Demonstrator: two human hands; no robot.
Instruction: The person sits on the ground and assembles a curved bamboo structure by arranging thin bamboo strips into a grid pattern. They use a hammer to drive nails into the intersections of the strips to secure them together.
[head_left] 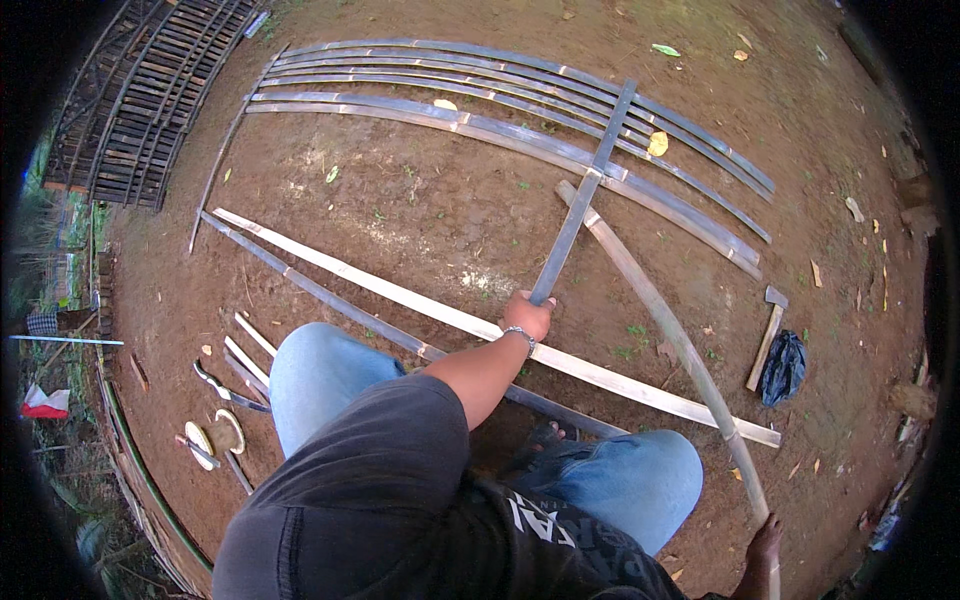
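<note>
My left hand (528, 315) grips the near end of a dark bamboo slat (572, 220), its fingers wrapped round it. The slat reaches away from me, crossing over several long bamboo strips (480, 125) laid side by side on the ground. At the lower right, my right hand (765, 545) is closed on a long greyish bamboo strip (680, 340), which slants up to near the middle of the slat. A pale bamboo strip (420, 305) passes by my left wrist. Closer to my knees lies another dark bamboo strip (345, 308).
To the right lie a hatchet (768, 340) and a black plastic bag (784, 370). By my left knee are a curved-handled blade (228, 392), short pale sticks (255, 335) and round pale pieces (200, 445). A dark slatted rack (150, 120) stands far left. A thin stick (225, 170) crosses the strips' left ends.
</note>
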